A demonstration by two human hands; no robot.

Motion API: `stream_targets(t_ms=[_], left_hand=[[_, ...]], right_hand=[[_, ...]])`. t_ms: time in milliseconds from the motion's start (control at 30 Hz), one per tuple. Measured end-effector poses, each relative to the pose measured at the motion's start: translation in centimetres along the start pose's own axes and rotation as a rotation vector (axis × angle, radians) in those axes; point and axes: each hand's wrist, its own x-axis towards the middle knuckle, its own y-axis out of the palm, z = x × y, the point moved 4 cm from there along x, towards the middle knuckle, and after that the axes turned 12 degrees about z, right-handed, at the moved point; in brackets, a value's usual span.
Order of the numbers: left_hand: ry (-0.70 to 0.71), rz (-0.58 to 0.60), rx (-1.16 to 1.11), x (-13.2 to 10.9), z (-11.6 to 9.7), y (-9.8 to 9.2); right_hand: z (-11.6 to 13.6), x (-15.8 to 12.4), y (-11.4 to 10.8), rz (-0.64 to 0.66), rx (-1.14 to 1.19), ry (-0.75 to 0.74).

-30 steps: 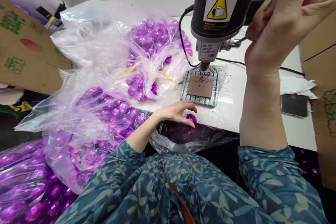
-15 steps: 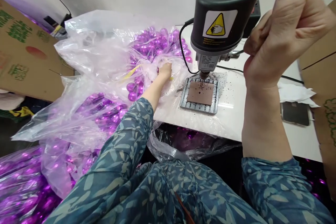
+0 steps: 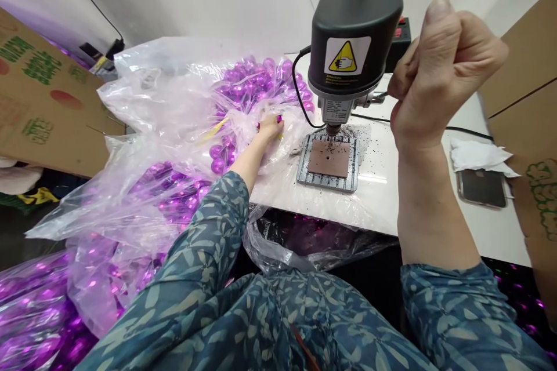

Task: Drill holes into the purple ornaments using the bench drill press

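My left hand (image 3: pixel 270 127) is closed at the mouth of a clear plastic bag (image 3: pixel 152 98), its fingers around a shiny purple ball (image 3: pixel 279 119) that shows only in small parts. More purple balls (image 3: pixel 248 84) lie in the bag beyond it. My right hand (image 3: pixel 448 69) makes a fist around the feed lever (image 3: pixel 378 97) of a black bench drill press (image 3: pixel 354 29); the grip end is hidden inside the fist. Below the chuck (image 3: pixel 333 128), a brown square plate (image 3: pixel 329 157) with a small hole lies on the slotted metal base (image 3: pixel 327 184).
Dark shavings are scattered around the base on the white table (image 3: pixel 378 203). A phone (image 3: pixel 482 188) and white tissue (image 3: pixel 478 156) lie at the right. Cardboard boxes (image 3: pixel 47 104) stand on both sides. An open plastic bag (image 3: pixel 278 252) hangs below the table's front edge.
The camera view has shifted, so the drill press appears lower and more of its top shows. A bit of purple now shows at my left fingertips. My right fist stays on the lever.
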Motion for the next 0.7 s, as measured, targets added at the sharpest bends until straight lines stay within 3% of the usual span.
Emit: stream_targets(t_ms=[200,400,567,700], left_hand=[[0.143,0.085,-0.765,-5.6,1.2,0.2],[0.438,0.144,-1.025,-12.1,0.8,1.2],[0.288,0.321,-1.35,-15.6,-2.1,4.4],[0.218,0.232,-1.481,-15.0,-3.3,6.9]], right_hand=[[0.2,-0.4,0.2,-0.017,0.037,-0.019],[0.1,-0.5,0.1,-0.026,0.008,-0.029],[0.0,-0.5,0.0,0.007,-0.054,-0.048],[-0.3,-0.6,0.1,0.005,-0.077,-0.089]])
